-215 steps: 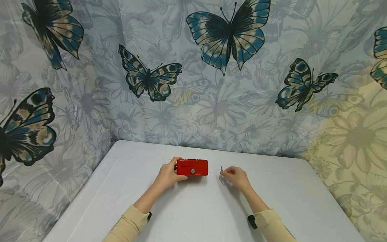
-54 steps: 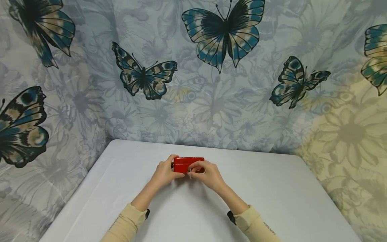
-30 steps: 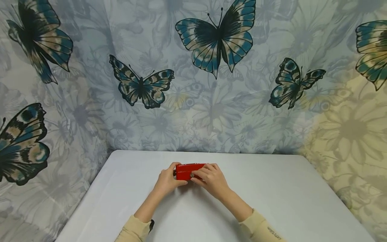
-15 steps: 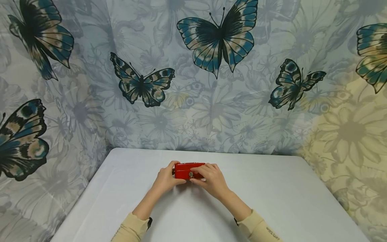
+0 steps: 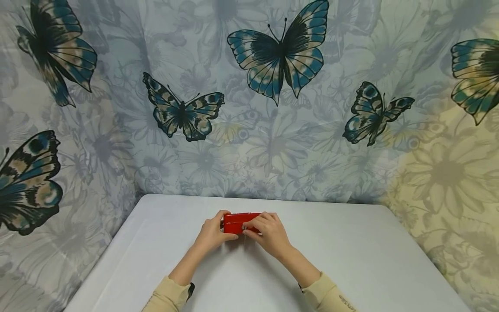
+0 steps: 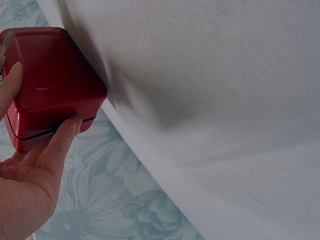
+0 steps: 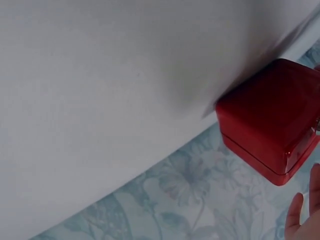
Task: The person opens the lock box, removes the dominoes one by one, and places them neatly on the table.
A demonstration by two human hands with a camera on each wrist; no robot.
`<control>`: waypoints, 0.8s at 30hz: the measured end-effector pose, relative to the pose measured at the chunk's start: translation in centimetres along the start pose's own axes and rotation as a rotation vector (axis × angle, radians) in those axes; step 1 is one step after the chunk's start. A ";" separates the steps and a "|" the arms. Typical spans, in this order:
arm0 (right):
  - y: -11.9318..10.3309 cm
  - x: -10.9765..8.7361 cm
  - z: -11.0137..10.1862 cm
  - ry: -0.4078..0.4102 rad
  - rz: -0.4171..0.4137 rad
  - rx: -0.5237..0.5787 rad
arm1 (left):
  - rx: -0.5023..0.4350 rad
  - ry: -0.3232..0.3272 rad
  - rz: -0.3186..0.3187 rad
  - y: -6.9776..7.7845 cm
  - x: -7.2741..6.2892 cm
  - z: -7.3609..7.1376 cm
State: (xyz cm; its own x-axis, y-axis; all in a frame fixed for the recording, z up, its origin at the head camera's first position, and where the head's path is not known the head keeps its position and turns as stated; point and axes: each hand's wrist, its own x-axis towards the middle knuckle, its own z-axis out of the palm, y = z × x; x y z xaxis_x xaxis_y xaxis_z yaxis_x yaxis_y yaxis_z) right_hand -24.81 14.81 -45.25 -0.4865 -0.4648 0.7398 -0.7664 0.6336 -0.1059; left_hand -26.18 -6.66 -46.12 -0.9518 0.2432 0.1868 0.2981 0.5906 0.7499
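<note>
A small red metal cash box point(image 5: 233, 222) stands on the white table, its lock side towards me. My left hand point(image 5: 212, 232) grips its left end, thumb low on the front and fingers around the side. The left wrist view shows that hand point(image 6: 32, 185) against the red box point(image 6: 55, 75). At the box's front, thumb and index finger of my right hand point(image 5: 273, 236) pinch a small silver key point(image 5: 244, 227) at the lock, which they mostly cover. Other fingers of the right hand point(image 7: 307, 217) show beside the box point(image 7: 265, 115) in the right wrist view.
A white cloth covers the table point(image 5: 335, 247), whose far edge meets a floral wall hanging point(image 5: 273, 156) printed with large butterflies. Dark bands sit at both wrists, below beige sleeves point(image 5: 167, 294).
The right hand has come from the right of the box, carrying the key to the lock. Over the last second its fingers have shifted slightly at the lock; the left hand keeps its grip.
</note>
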 end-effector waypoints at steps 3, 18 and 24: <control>0.0 -0.2 0.2 -0.013 0.012 0.002 | -0.012 -0.005 -0.010 -0.2 -0.1 0.2; 0.9 -0.2 0.3 -0.059 0.113 0.028 | -0.001 -0.006 -0.014 -0.1 0.9 -0.2; 0.7 -0.1 0.8 -0.051 0.128 0.056 | -0.010 0.000 -0.021 -0.3 0.6 -0.2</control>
State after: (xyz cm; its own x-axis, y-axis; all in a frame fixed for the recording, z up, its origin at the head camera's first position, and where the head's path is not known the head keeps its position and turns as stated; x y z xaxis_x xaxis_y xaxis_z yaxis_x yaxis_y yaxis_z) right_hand -25.58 14.82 -45.94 -0.6012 -0.4143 0.6833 -0.7183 0.6549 -0.2349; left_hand -26.82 -6.87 -46.15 -0.9578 0.2310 0.1713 0.2777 0.5878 0.7599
